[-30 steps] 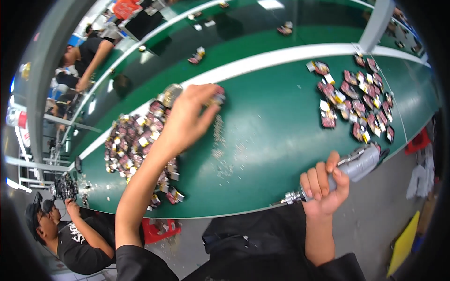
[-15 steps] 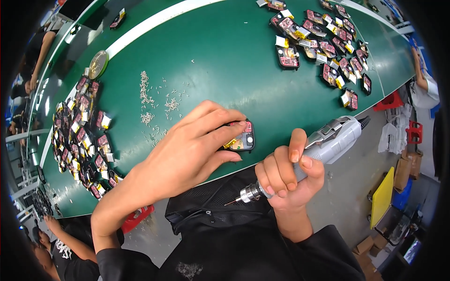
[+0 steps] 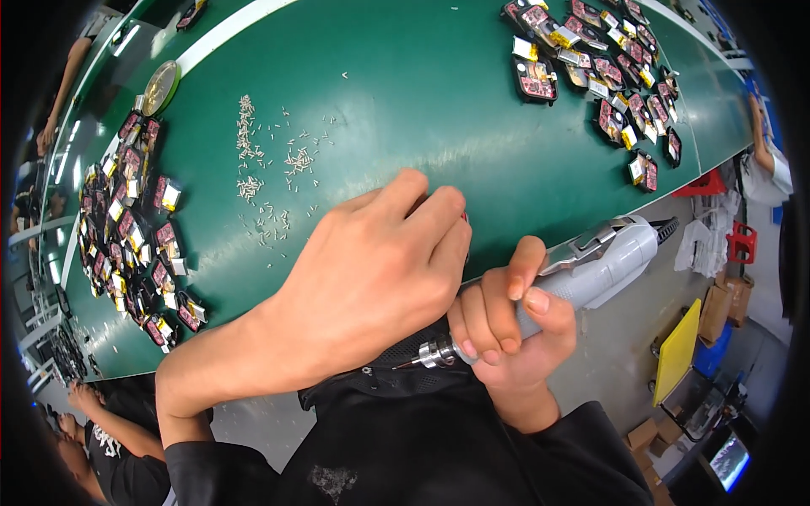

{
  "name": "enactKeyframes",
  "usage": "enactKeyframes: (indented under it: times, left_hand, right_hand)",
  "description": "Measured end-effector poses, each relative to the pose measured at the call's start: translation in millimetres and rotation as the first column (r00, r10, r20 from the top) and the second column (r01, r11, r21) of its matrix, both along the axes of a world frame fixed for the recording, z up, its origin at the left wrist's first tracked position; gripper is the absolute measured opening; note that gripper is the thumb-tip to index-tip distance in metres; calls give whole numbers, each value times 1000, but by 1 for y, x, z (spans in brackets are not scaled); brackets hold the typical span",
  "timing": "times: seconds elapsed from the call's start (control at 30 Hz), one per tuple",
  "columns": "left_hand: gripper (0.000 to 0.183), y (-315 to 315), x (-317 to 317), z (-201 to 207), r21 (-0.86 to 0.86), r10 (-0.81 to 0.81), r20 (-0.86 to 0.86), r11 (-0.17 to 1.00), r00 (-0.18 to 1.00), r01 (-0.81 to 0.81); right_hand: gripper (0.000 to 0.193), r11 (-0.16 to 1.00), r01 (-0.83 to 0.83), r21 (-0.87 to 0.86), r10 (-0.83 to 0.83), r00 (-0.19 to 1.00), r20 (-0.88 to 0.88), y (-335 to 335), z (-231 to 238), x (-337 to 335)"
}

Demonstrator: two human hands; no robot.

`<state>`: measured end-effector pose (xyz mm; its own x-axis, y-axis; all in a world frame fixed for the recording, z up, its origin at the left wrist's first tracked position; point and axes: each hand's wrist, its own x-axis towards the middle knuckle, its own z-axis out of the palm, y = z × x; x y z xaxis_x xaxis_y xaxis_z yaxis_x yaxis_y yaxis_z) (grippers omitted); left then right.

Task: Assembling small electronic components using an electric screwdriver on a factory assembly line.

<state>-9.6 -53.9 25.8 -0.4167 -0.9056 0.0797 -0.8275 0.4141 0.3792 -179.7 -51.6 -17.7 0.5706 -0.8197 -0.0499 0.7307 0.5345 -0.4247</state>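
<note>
Green-topped workbench (image 3: 380, 118), one, with a pale rail (image 3: 224, 38) along its far side. Two groups of small dark-cased units with reddish boards and pale tabs: left pile (image 3: 131, 232), heaped, well over a dozen, overlap prevents an exact count; right group (image 3: 599, 72), looser, at least fifteen. One more unit (image 3: 192, 13) lies beyond the rail, top left. One round dish (image 3: 162, 88) at the rail, beyond the left pile. Tiny pale screw-like bits (image 3: 246, 139) scattered between the groups, too many to count; one lies apart, farther off.

Two hands at work. Left hand (image 3: 380, 261), back upward, fingers curled at the near edge; one reddish sliver (image 3: 467, 218) shows past the fingertips. Palm hidden: cannot tell how tight the grip is.

Right hand (image 3: 519, 312) wraps one grey electric screwdriver (image 3: 603, 257), fingers closed round the body; bit points left, below the left hand, over dark clothing.

Floor, right: one yellow panel (image 3: 677, 352), one lit screen (image 3: 729, 462). Lower left: one co-worker's black shirt (image 3: 126, 460).
</note>
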Motion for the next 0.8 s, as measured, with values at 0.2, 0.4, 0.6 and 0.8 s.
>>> enactKeyframes:
  times: [0.2, 0.4, 0.6, 0.8]
  left_hand:
    - [31, 12, -4, -23, -282, -76, -55, 958, 996, 58]
    - [35, 9, -4, -32, -407, -99, -89, 912, 991, 54]
    - [35, 13, -3, -33, -440, -107, -35, 894, 994, 81]
    - [39, 11, -1, -36, -457, -145, -73, 884, 987, 96]
  right_hand:
    - [9, 994, 91, 54, -83, 989, -124, 12, -8, 9]
    - [9, 990, 125, 59, -116, 984, -134, 13, -11, 12]
    - [9, 989, 138, 53, -131, 984, -124, 12, -10, 11]
    - [11, 982, 18, -189, -50, 985, -168, -23, 33, -19]
